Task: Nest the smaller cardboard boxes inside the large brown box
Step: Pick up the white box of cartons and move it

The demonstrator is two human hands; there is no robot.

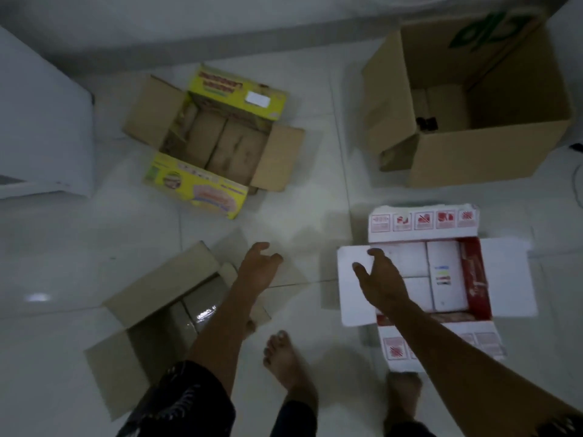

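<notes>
Both arms are reaching forward and down from the bottom edge of the view, bare from the dark sleeves (189, 402) onward. The left hand (257, 263) is hanging open, with fingers loosely curled and apart, holding nothing. The right hand (380, 277) is also spreading open, thumb apart from the fingers, palm facing down. Two bare feet (285, 361) are standing below.

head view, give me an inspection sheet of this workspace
surface: pale tiled floor, glossy.
job's things: large brown box far right, open, something small and dark inside; yellow box, plain box, white box all open on the floor, none nested yet.
clutter: nothing seen.
grippers: left hand open, empty, over the floor; right hand open over the white box's flap.
cables: thin cable at the right edge.
surroundings: white appliance left; bare feet below.
</notes>
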